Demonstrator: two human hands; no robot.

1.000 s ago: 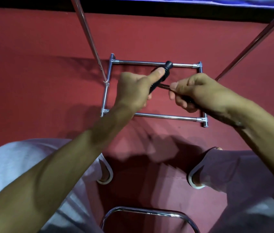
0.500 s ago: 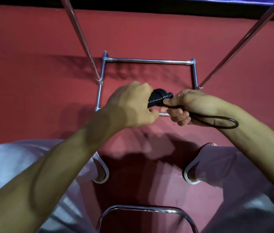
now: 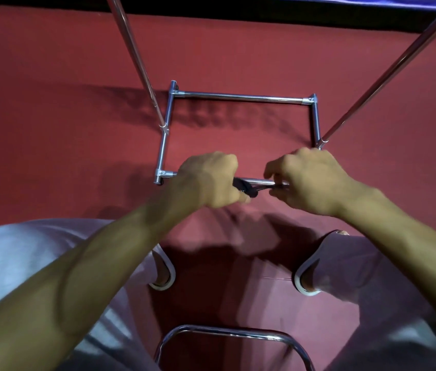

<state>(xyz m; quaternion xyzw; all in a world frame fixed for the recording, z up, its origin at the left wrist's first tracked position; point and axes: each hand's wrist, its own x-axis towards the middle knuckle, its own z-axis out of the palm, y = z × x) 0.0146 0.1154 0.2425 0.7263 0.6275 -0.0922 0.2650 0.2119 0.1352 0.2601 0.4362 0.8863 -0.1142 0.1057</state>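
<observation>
Head view, items listed left to right.

1. Left hand (image 3: 208, 180): back up, knuckles toward twelve o'clock, fingers curled hard round one end of the black handle (image 3: 246, 189). My fist hides most of it; only the end at three o'clock sticks out.

2. Black handle: held in the air between my two hands, just in front of the near bar (image 3: 261, 181) of the metal frame (image 3: 241, 97). I cannot tell whether it touches the bar.

3. Cord (image 3: 271, 185): a thin dark line running from the handle toward three o'clock into my other hand. The rest of it is hidden.

4. Right hand (image 3: 310, 180): back up, wrist bent, fingers folded in and pinching the cord close to the handle.

5. Progress, as I judge it: both pieces are in hand and brought together, so the pick-up is done. The fine work at the joint of handle and cord looks to be midway. No loop round the bar shows, so any fastening to the frame is not yet done.

6. Surroundings: the frame lies flat on the red floor (image 3: 51, 103) at twelve o'clock from my hands, with two rods (image 3: 136, 60) rising from its sides. A chair rail (image 3: 227, 332) sits at six o'clock between my knees.
</observation>
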